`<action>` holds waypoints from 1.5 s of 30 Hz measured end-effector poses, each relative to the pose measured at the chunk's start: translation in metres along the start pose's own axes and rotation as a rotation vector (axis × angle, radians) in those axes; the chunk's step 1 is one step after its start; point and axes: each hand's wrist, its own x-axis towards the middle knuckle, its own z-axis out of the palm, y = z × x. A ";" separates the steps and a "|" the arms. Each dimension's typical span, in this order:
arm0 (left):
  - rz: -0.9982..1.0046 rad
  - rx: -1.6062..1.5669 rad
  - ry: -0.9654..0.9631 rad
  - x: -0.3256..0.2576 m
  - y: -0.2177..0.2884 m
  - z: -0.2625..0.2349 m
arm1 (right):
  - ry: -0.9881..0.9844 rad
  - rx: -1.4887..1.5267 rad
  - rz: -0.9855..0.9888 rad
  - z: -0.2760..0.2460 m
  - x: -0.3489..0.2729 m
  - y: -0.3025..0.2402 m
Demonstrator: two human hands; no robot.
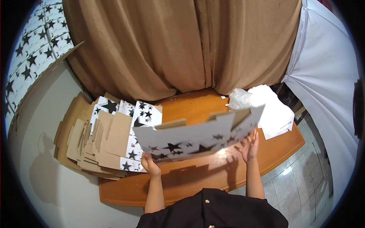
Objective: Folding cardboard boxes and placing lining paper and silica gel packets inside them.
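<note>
A flat-folded cardboard box [197, 142], white with black stars outside and brown inside, is held up on a tilt over the table. At its lower left corner my left hand [151, 165] is closed on the edge, part of the fingers hidden behind the board. My right hand [249, 148] is by the lower right end of the box, fingers spread and palm turned toward it; whether the fingertips touch the board I cannot tell. To the left lies a stack of flat cardboard boxes [114, 138], brown and star-printed sides mixed.
The orange-brown wooden table [182, 186] has a curved front edge. On its right lie white paper sheets [275, 117] and a crumpled clear plastic bag [240, 99]. Brown curtains [152, 45] hang behind, a white cloth [327, 76] at right. More star-printed boxes [36, 49] stand at upper left.
</note>
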 end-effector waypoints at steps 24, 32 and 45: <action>-0.779 -0.174 -0.570 -0.018 -0.048 0.028 | -0.371 -0.352 -0.124 -0.020 0.058 0.032; -0.649 -0.601 -0.663 -0.047 -0.080 0.030 | -0.144 -0.273 -0.054 -0.061 0.084 0.045; -1.110 -0.418 -0.415 -0.121 -0.134 -0.018 | 0.047 -0.324 -0.164 -0.166 0.093 0.137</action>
